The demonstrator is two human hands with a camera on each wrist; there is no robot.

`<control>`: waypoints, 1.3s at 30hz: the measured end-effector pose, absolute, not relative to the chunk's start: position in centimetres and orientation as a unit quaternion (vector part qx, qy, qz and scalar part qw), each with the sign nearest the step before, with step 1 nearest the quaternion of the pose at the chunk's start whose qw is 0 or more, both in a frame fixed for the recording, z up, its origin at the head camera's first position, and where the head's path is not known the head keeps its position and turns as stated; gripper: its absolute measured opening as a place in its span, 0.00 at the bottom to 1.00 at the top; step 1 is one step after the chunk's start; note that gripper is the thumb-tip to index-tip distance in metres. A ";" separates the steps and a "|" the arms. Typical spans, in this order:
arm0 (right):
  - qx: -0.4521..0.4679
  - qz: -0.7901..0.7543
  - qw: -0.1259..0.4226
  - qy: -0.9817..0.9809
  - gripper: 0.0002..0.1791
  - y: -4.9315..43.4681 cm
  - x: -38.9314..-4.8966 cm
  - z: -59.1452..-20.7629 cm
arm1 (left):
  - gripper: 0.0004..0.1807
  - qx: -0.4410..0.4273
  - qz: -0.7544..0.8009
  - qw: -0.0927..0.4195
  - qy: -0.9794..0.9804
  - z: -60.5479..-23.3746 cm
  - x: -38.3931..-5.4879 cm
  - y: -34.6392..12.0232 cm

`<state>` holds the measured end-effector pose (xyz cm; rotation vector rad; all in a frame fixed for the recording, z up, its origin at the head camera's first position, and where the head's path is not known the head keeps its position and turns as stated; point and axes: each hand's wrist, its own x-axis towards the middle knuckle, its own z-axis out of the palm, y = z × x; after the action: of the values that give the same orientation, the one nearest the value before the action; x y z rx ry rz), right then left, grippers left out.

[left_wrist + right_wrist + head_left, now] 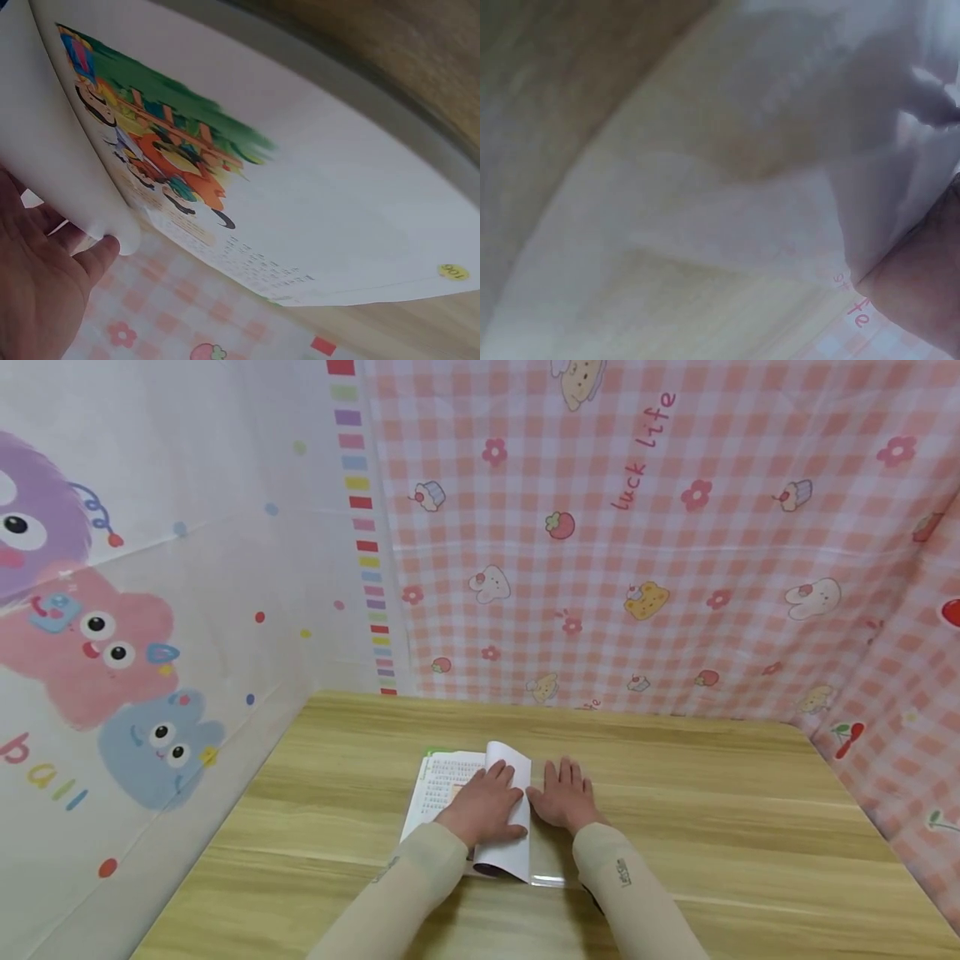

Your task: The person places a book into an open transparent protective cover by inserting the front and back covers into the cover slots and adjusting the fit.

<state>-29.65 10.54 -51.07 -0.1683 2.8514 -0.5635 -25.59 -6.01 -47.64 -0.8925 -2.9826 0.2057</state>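
Note:
An open book (422, 806) lies on the wooden table, its left page bearing printed text. In the left wrist view a page (337, 225) shows a colourful cartoon picture and a yellow number spot. A white leaf (510, 856) stands curved up over the book's right part. My left hand (486, 806) rests across this leaf with its fingers spread. To the right, my right hand (564, 797) lies palm down, its thumb right at the leaf's edge. A clear plastic sheet (682, 217) fills much of the right wrist view; its shiny edge shows below the right hand in the head view.
The wood-grain table (712, 827) extends around the book on all sides. Behind it hangs a pink checked cloth (525, 635) with cartoon prints. A white cloth (262, 568) with cartoon figures covers the left side.

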 end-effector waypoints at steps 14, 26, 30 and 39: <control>-0.054 -0.201 0.117 0.971 0.40 10.6 -29.9 -51.5 | 0.33 -0.267 0.069 0.017 -0.961 -47.8 -25.3 -5.7; -0.056 -0.184 0.126 0.973 0.39 10.3 -28.7 -49.3 | 0.34 -0.240 0.057 0.022 -0.969 -47.9 -24.8 -5.0; -0.057 -0.190 0.124 0.972 0.38 10.3 -28.7 -49.1 | 0.34 -0.250 0.054 0.010 -0.967 -48.0 -24.9 -5.1; -0.059 -0.200 0.120 0.971 0.38 10.4 -28.5 -49.1 | 0.30 -0.271 0.064 0.004 -0.960 -47.6 -24.9 -5.6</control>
<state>-28.49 10.37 -49.08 -0.1733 2.8355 -0.5846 -24.91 -5.57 -47.64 -0.8495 -3.0100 0.1995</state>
